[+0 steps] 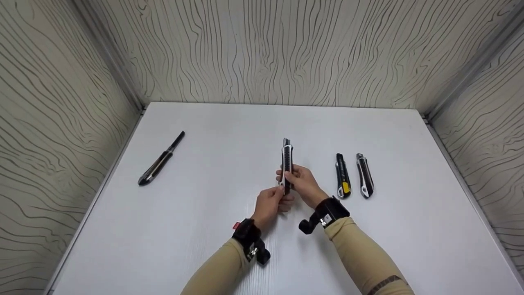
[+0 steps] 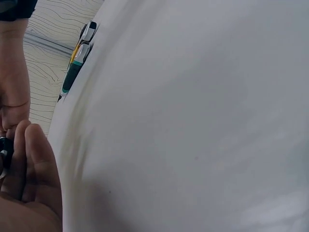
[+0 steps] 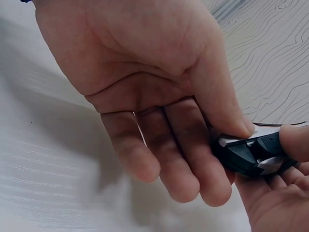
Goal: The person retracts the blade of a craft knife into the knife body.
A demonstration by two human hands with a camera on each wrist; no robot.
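Between both hands, above the middle of the white table, is a black-and-white utility knife (image 1: 287,157), its metal tip pointing away from me. My right hand (image 1: 305,182) holds it from the right, thumb on its face. At its near end my left hand (image 1: 268,203) pinches it between thumb and fingers. The right wrist view shows the dark butt of the knife (image 3: 241,157) between the two thumbs. Only a small piece of the knife (image 2: 5,152) appears in the left wrist view, the rest cut off by the frame edge.
Two more utility knives lie to the right, one black with a yellow slider (image 1: 344,178), the other black and white (image 1: 365,176). Far left on the table (image 1: 196,241) lies a longer dark knife (image 1: 161,159). Wood-patterned walls (image 1: 262,53) enclose the back and sides.
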